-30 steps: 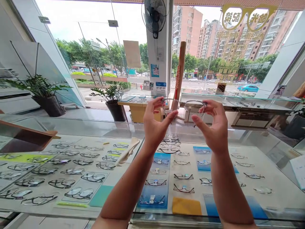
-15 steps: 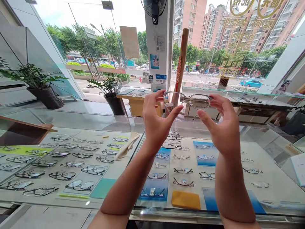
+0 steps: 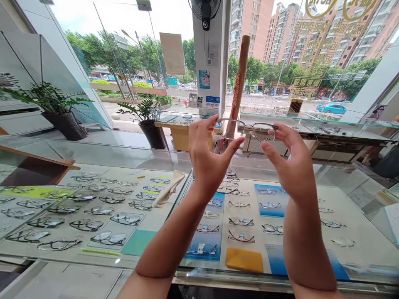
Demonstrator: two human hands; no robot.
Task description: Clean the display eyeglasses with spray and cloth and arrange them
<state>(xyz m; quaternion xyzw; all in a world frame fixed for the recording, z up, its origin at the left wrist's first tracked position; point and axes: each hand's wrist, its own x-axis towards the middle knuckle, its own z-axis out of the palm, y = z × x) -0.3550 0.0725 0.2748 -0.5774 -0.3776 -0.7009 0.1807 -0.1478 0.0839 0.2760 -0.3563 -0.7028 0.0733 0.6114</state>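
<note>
I hold a thin metal-framed pair of glasses [image 3: 247, 128] up at chest height over a glass display counter [image 3: 131, 160]. My left hand [image 3: 208, 160] pinches the left end of the frame between its fingertips, thumb stretched out toward the middle. My right hand [image 3: 288, 160] grips the right end the same way. The temples hang down behind the lenses.
Under the counter glass lie several rows of spectacles [image 3: 93, 207] on grey and blue mats, a beige cloth [image 3: 168, 189] and a yellow cloth [image 3: 245, 259]. Beyond stand potted plants [image 3: 146, 124], a pillar with a wall fan [image 3: 207, 50], a wooden pole [image 3: 238, 83] and another glass counter [image 3: 311, 124].
Both hands have raised the glasses slightly and tilted them; the view has shifted a little to the left.
</note>
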